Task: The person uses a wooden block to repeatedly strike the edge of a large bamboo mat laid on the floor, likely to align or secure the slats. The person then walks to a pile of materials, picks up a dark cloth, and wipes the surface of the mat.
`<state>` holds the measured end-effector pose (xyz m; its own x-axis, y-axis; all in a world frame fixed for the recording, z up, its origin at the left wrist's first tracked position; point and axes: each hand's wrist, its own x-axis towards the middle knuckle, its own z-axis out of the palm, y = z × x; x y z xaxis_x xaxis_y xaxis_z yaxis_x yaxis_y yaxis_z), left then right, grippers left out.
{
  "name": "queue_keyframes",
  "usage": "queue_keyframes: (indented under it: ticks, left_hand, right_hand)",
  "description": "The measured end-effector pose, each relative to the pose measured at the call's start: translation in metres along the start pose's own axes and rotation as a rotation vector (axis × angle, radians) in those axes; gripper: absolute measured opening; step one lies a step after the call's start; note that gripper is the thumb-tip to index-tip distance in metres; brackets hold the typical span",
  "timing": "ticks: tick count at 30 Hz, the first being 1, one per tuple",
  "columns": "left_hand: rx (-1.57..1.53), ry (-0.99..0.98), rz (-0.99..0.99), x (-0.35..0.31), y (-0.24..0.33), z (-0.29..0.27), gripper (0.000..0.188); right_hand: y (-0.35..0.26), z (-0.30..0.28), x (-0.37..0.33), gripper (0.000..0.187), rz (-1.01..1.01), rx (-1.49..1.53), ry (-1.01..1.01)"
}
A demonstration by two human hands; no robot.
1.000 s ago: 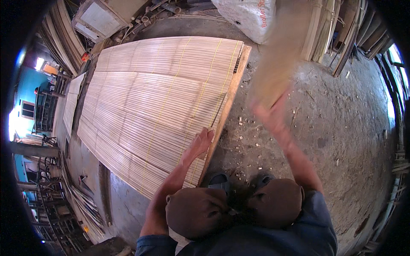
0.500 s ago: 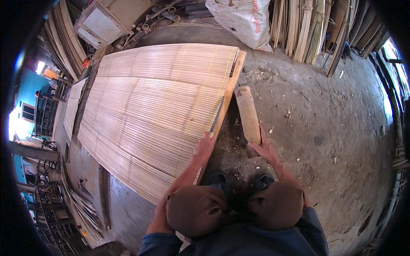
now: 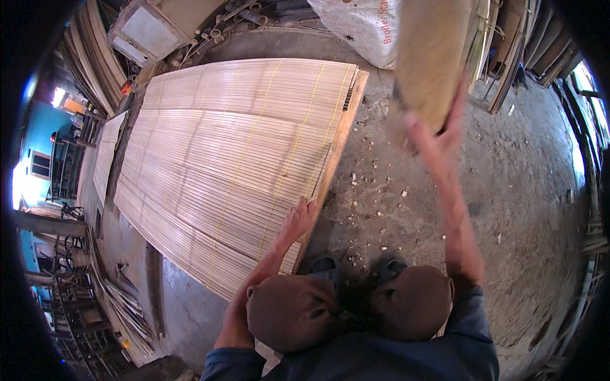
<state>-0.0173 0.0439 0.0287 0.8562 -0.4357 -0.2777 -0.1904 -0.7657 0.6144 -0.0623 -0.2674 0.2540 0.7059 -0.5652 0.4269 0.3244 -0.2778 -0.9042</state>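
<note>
A large mat of thin pale slats (image 3: 210,152), bound with yellow thread, lies to my left, with a wooden board (image 3: 346,124) along its right edge. My left hand (image 3: 297,221) rests at that edge, close to the board, its fingers curled. What they hold, if anything, cannot be made out. Raised out to the right over the floor, my right hand (image 3: 441,140) is closed around the lower end of a thick wooden block (image 3: 429,57). Both block and hand are smeared by motion.
Small wood chips (image 3: 381,213) are scattered on the concrete floor (image 3: 508,190). A white sack (image 3: 362,28) stands at the back, beside upright bundles of slats (image 3: 511,51). More long strips (image 3: 127,311) lie at the lower left. My knees (image 3: 413,305) are bent at the front.
My right hand has swung the wooden block up and away from beside the mat's edge. The long blade seen at my left hand along the board no longer shows clearly.
</note>
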Motion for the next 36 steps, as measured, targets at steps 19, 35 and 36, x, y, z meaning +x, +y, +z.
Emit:
queue_keyframes:
  ticks: [19,35,36]
  left_hand:
    - [0.319,-0.049,-0.144,-0.001,0.009,0.04,0.039]
    - [-0.01,0.011,-0.032,-0.015,-0.01,0.018,0.039]
    - [-0.005,0.025,-0.037,-0.019,-0.016,0.007,0.038]
  right_hand:
    - [0.182,-0.038,-0.194,0.097,0.586,-0.161,-0.542]
    - [0.039,-0.01,-0.049,0.095,0.156,0.089,-0.154]
    - [0.013,-0.002,-0.028,0.101,0.085,0.09,-0.076]
